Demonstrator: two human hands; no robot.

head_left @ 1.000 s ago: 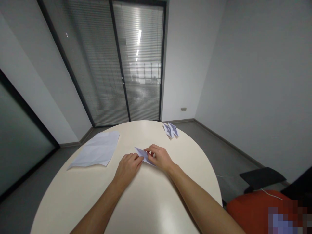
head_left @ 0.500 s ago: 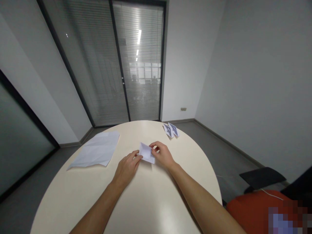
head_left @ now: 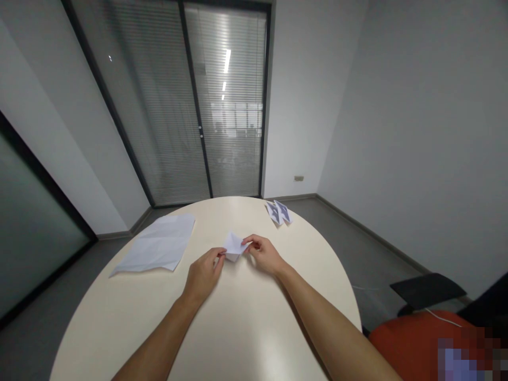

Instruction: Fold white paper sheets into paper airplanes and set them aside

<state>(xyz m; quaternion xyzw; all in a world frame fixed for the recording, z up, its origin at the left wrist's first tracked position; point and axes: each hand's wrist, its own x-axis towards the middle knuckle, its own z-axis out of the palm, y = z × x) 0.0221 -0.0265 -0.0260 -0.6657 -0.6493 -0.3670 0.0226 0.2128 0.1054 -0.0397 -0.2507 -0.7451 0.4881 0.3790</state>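
A small folded white paper is held between both hands over the middle of the round table. My left hand pinches its left corner between thumb and fingers. On the opposite side, my right hand grips the right corner with thumb and forefinger. The paper is bent, with creases running towards its middle and a point rising at the far side. Left of my hands lies a large white sheet with fold lines. Beyond my right hand, folded paper pieces with dark patches rest near the table's far edge.
The cream round table fills the lower middle. An orange chair with a black armrest stands at the right. A glass door with blinds and white walls lie beyond the table.
The paper in my hands has gone from a nearly flat square to a bent, creased shape. Both hands have shifted slightly, still holding its corners.
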